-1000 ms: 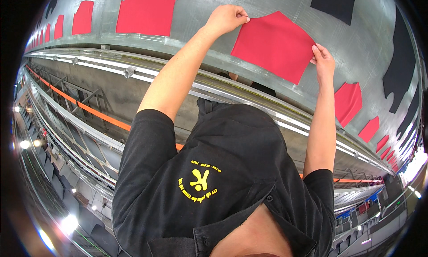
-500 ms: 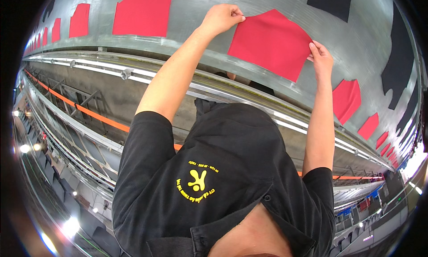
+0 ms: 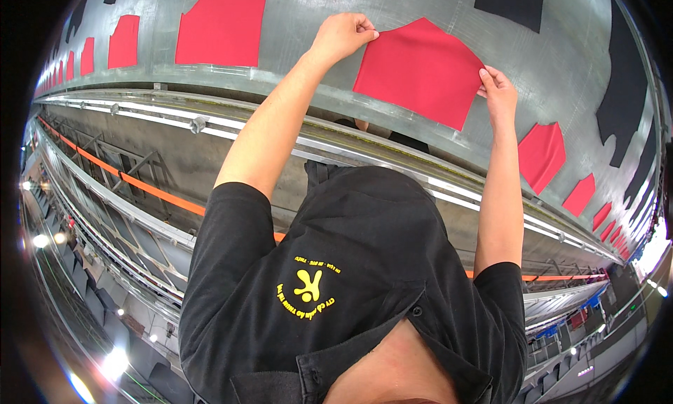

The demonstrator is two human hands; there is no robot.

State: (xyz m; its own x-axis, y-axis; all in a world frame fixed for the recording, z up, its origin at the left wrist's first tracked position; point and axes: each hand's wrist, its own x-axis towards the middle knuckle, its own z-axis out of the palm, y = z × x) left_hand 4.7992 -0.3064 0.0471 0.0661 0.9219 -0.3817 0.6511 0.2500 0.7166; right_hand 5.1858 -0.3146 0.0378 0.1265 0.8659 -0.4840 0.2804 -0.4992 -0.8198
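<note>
A cut red fabric panel [image 3: 422, 74] is spread on the grey metal table [image 3: 308, 88] in front of me, its top edge rising to a blunt peak. My left hand [image 3: 345, 35] pinches its upper left corner between thumb and fingers. At the panel's right corner, my right hand [image 3: 498, 87] grips the edge the same way. The cloth lies mostly flat, with a slight ripple toward the right hand. Another red panel [image 3: 221, 27] lies flat to the left, and a creased red one [image 3: 542, 157] lies to the right.
More red pieces [image 3: 123, 42] line the table's near edge on both sides. Black fabric pieces [image 3: 512, 3] lie along the far side, with a long black one [image 3: 626, 88] at right. Metal rails [image 3: 231, 121] run along the near edge, and an orange strip [image 3: 158, 187] lies beyond them.
The view has shifted slightly, so the scene sits a little differently in the picture. Both hands keep their pinch on the same red panel, which looks a bit flatter.
</note>
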